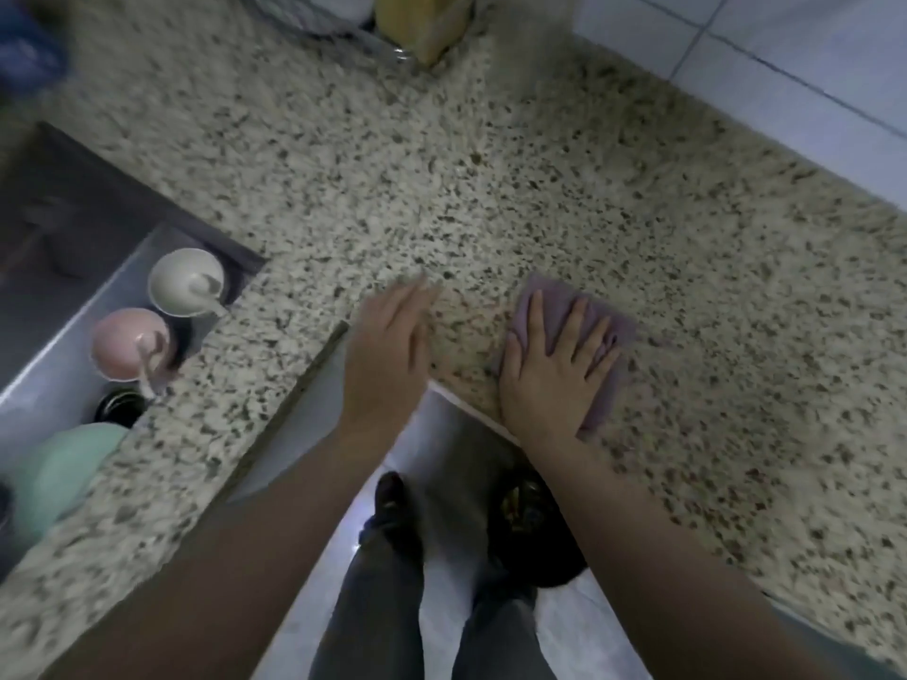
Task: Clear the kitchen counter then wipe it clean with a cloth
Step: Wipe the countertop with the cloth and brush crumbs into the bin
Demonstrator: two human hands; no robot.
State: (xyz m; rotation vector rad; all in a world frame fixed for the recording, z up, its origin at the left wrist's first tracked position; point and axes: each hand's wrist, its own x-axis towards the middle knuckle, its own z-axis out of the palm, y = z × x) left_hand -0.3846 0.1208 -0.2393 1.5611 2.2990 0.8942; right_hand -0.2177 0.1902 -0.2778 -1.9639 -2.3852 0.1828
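Brightness: dim, greyish indoor light overall.
Brightest area: white wall tiles (pixel 765 46) in the upper right of the frame.
Glare: a pale bluish patch on the floor (pixel 353 537) at lower centre.
Shadow: sink (pixel 59 228) interior at left is dark.
Blur: upper left corner and top edge smeared; left hand (pixel 387 346) fingertips soft.
Distortion: counter (pixel 441 179) edges bow, wide-angle.
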